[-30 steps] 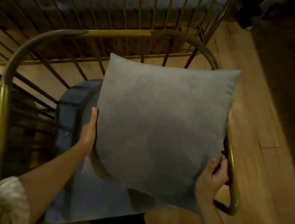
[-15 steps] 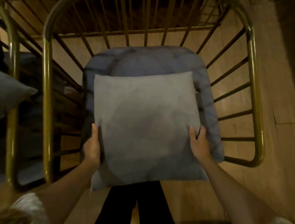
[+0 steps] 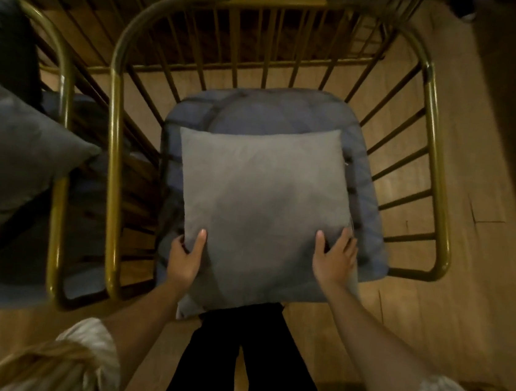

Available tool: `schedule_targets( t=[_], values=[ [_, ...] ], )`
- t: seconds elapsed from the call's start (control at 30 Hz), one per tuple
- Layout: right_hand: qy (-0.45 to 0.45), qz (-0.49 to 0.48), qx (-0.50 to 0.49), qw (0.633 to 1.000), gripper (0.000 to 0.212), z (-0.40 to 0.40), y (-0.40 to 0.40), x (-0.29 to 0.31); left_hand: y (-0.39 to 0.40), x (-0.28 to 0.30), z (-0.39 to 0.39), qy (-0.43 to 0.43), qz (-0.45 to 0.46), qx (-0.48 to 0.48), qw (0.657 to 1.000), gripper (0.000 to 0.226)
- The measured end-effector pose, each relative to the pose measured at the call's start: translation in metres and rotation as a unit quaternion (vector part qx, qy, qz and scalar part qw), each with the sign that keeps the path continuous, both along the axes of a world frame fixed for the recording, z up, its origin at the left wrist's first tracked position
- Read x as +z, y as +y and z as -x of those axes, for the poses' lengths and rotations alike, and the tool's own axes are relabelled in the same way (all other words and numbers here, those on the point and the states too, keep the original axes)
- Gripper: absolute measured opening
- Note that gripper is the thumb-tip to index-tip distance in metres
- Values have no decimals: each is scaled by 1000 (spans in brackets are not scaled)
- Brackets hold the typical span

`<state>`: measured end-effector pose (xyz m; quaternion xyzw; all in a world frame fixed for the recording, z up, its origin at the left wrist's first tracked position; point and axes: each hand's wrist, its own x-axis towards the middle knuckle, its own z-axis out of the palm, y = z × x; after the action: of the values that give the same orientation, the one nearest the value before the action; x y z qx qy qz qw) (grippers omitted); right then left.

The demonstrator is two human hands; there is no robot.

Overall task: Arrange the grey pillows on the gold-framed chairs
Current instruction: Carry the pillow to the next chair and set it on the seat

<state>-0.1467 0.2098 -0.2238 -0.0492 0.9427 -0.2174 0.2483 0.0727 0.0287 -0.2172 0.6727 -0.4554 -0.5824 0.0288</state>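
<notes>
On the left chair (image 3: 62, 147) a grey pillow (image 3: 7, 154) already sits. Your left hand (image 3: 185, 259) and right hand (image 3: 334, 260) clamp the near corners of the second pillow (image 3: 258, 208), fingers (image 3: 320, 244) wrapped over its edges, probably to steer it square onto the seat cushion (image 3: 279, 111) of the middle chair (image 3: 111, 146).

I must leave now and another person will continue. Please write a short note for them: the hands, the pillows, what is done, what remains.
Left hand and right hand each grip a near corner of the grey pillow.
It lies over the blue seat cushion of the middle gold-framed chair, overhanging the front edge.
A second grey pillow sits in the left chair.
Left: probably settle this pillow further back, then release.
</notes>
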Motion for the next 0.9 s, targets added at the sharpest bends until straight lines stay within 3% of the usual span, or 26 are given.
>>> schedule_targets(
  t=[0.13, 0.4, 0.63, 0.9],
  values=[
    [0, -6, 85, 996, 76, -16, -6, 17, 14, 24, -12, -25, 16, -6, 1000, 66],
    [-24, 24, 283, 959, 61, -9, -98, 79, -16, 94, -28, -3, 126, 106, 986, 44],
    [-19, 92, 419, 903, 67, -42, -213, 138, -87, 151, -99, 2, 261, 257, 931, 36],
    [-105, 168, 517, 833, 87, -128, -321, 191, -168, 180, -233, -35, 275, 383, 881, 45]
  ],
)
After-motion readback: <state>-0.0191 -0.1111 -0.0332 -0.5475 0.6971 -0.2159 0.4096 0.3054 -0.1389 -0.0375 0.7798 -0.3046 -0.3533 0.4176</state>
